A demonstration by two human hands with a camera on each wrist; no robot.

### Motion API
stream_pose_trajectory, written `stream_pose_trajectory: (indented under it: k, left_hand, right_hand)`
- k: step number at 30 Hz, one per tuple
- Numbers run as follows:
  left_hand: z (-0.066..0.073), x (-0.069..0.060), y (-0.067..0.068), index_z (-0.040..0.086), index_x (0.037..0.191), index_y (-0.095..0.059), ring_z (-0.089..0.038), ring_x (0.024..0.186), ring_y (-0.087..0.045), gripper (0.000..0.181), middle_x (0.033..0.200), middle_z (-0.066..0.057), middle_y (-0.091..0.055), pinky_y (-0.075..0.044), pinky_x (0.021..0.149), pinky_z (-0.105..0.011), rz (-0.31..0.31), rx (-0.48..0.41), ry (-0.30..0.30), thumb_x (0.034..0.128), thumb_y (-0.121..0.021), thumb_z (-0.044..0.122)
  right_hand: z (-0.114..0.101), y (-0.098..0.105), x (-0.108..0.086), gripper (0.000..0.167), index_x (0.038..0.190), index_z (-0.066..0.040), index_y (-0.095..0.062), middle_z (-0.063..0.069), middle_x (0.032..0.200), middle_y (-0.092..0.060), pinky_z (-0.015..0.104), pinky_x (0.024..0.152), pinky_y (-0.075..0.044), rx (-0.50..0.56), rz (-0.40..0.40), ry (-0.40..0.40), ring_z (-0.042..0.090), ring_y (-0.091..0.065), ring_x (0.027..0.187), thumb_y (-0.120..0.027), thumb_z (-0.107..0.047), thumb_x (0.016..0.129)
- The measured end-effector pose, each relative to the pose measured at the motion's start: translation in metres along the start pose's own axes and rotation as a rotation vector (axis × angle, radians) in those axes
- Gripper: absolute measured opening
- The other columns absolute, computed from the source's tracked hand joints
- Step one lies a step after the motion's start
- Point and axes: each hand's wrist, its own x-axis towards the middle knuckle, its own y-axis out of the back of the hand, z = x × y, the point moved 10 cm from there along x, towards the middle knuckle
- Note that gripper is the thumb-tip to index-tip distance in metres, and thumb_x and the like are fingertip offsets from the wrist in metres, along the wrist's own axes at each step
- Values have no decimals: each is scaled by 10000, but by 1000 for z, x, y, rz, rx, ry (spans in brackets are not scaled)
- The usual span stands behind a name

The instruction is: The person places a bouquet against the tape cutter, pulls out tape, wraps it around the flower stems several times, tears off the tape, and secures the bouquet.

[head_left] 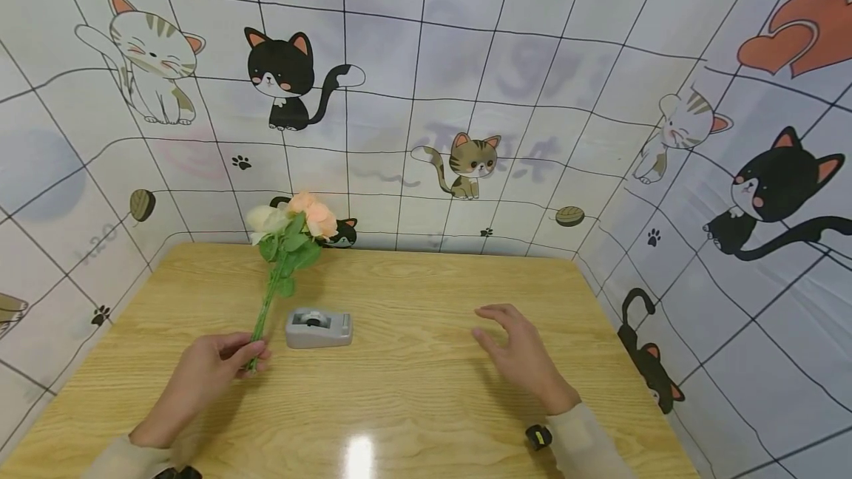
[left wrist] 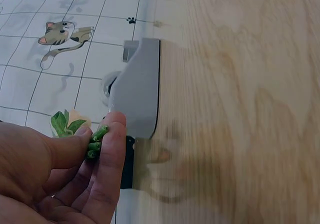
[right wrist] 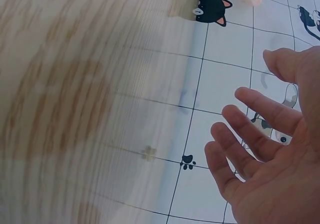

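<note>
My left hand (head_left: 220, 367) pinches the lower stems of a small bunch of artificial flowers (head_left: 286, 242) between thumb and fingers. Peach and cream blooms with green leaves point up and away from me. In the left wrist view the cut green stem ends (left wrist: 95, 146) stick out between thumb and forefinger. Just right of the stems, a grey tape dispenser (head_left: 319, 329) stands on the table; its side (left wrist: 137, 89) shows beyond the fingertips in the left wrist view. Over the right part of the table is my right hand (head_left: 522, 353), fingers spread and loosely bent, holding nothing.
The wooden table (head_left: 413, 390) reaches back to a white cloth wall (head_left: 399, 80) printed with cats, paws and hearts. Similar cloth hangs along the left and right sides. A dark band with a small device (head_left: 538, 436) sits at the right wrist.
</note>
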Motion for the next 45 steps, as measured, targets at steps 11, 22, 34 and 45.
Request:
stream_pose_trajectory:
  k: [11,22,34,45]
  left_hand:
    - [-22,-3,27,-74,1336,-826,-92,850,-816,390,1069,-111,-908,-707,769,-331,34,193,38,1202,-696,268]
    - [-48,-8,42,-109,1345,-803,-148,897,-806,448,1050,-86,-898,-670,779,-346,-10,215,138,1217,-663,297]
    - [-47,-13,52,-135,1341,-778,-142,776,-803,422,1045,-174,-890,-678,752,-445,37,336,108,1186,-702,250]
    - [-41,-14,59,-87,1343,-785,-472,1026,-812,435,1221,-265,-853,-659,773,-558,96,469,90,1184,-680,305]
  right_hand:
    - [10,8,-4,435,1499,-32,-758,203,1551,-716,730,1191,-577,-36,29,21,488,-689,1441,-781,-292,1151]
    - [16,16,-7,436,1498,-22,-758,199,1556,-719,732,1196,-572,-59,33,20,491,-686,1450,-786,-282,1149]
    - [22,16,-7,423,1493,-27,-762,200,1551,-718,740,1188,-569,-68,11,9,494,-686,1443,-786,-271,1148]
    - [29,16,-9,430,1490,-36,-764,207,1564,-703,714,1202,-574,-107,5,5,481,-677,1453,-816,-262,1128]
